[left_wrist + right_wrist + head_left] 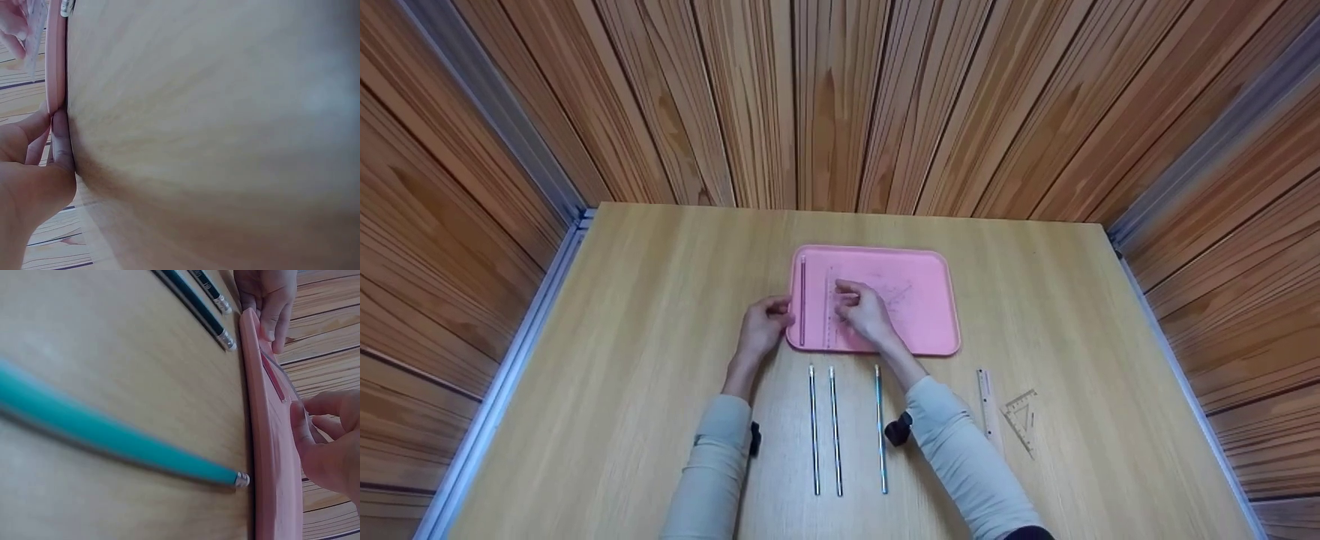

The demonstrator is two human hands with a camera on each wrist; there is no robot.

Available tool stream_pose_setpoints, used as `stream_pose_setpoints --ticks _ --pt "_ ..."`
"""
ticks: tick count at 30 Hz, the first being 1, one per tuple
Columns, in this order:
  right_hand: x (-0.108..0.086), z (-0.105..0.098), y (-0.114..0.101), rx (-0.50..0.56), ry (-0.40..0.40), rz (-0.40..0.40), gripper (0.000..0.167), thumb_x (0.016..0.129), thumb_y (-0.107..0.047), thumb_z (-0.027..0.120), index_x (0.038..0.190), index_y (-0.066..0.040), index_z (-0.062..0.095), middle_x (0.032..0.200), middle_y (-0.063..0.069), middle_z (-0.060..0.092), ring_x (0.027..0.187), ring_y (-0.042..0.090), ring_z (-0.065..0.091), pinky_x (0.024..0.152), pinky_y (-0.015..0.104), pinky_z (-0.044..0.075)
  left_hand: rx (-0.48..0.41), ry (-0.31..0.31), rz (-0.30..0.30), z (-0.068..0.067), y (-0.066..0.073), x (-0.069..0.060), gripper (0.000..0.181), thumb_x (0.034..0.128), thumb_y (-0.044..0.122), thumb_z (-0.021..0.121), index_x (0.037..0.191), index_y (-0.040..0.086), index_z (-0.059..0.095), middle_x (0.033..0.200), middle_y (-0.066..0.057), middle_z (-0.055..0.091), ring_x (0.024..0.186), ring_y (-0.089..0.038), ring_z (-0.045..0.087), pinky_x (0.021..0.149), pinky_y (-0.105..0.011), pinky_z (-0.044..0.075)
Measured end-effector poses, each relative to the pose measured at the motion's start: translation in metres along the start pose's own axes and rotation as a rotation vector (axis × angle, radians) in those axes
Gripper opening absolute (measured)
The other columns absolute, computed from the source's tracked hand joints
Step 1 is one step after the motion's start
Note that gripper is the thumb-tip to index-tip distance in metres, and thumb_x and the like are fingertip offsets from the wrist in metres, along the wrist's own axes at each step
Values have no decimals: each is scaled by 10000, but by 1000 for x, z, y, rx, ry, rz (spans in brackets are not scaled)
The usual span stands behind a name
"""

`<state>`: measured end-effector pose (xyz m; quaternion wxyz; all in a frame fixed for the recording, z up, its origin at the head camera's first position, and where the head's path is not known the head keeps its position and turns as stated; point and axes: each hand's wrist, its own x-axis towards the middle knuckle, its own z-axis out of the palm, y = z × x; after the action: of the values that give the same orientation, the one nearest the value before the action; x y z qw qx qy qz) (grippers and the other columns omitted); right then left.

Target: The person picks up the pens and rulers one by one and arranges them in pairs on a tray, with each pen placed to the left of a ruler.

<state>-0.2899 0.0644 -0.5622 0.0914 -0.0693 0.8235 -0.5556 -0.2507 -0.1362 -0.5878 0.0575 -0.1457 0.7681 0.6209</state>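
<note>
Holding clear ruler (830, 315) over left part of pink tray (931, 307), just right of dark pencil (802, 300) lying along tray's left side. Pinching ruler between thumb and fingers of right hand (867, 311); gripping tray's left rim with left hand (763, 327). Cannot confirm contact of ruler with tray floor. Best kept parallel to tray's left side, clear of pencil; being thin, likely to slip if tilted. Worth steadying tray lightly, without lifting rim. Also listing three pencils (835, 431) on tabletop (660, 300), in front of tray.
</note>
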Motion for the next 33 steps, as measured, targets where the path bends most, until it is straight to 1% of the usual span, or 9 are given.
stream_pose_setpoints --ticks 4,8,11,15,18,20,22,27,33 --pt "5 1 1 -15 -16 23 525 866 85 618 1379 -5 551 1273 161 640 1007 263 660 745 284 577 3 9 13 2 -1 1 355 933 31 631 1282 94 650 1107 -92 626 1014 -226 568 877 -338 489" --pt "9 4 2 -80 -2 -5 503 859 74 620 1355 9 569 1264 178 643 1082 296 652 819 301 568 29 12 22 3 0 1 346 933 34 637 1275 85 653 1109 -96 636 1004 -223 574 854 -321 485" --pt "12 7 2 -116 5 -22 495 845 80 618 1335 27 581 1244 197 649 1063 304 660 794 297 571 37 12 19 2 2 1 345 932 38 640 1274 80 652 1113 -98 639 1004 -221 575 846 -316 481" --pt "16 12 3 -115 -4 0 524 829 98 598 1348 32 566 1254 199 636 988 281 668 698 256 572 28 12 11 1 2 0 349 931 39 639 1277 86 649 1112 -95 636 1003 -225 575 845 -324 481" --pt "19 16 4 -116 -3 12 545 815 110 588 1354 37 557 1263 202 619 974 281 664 688 247 570 25 12 5 1 2 -1 345 936 42 633 1276 97 650 1110 -88 634 1002 -223 572 848 -329 481" --pt "20 19 4 -132 6 9 554 802 117 582 1351 42 559 1260 203 608 1002 282 651 734 262 572 19 13 3 2 1 -1 344 935 43 631 1273 104 653 1106 -84 633 1001 -222 572 852 -330 482" --pt "21 21 4 -163 19 -4 558 790 118 585 1343 49 564 1246 205 600 1042 285 628 828 293 560 17 13 1 2 0 -1 343 937 46 629 1273 110 653 1105 -79 632 1002 -218 569 858 -329 479" --pt "20 25 3 -248 24 -54 561 769 104 595 1329 79 563 1220 231 575 1114 321 572 1037 382 458 18 20 8 2 0 -1 346 936 39 629 1275 102 652 1102 -82 634 1002 -218 570 865 -333 480" --pt "19 27 0 -303 -1 -57 546 805 27 646 1341 74 553 1269 229 531 1181 337 548 1093 396 412 18 18 8 1 1 0 351 935 29 621 1277 106 651 1107 -81 632 1009 -215 568 871 -331 481"
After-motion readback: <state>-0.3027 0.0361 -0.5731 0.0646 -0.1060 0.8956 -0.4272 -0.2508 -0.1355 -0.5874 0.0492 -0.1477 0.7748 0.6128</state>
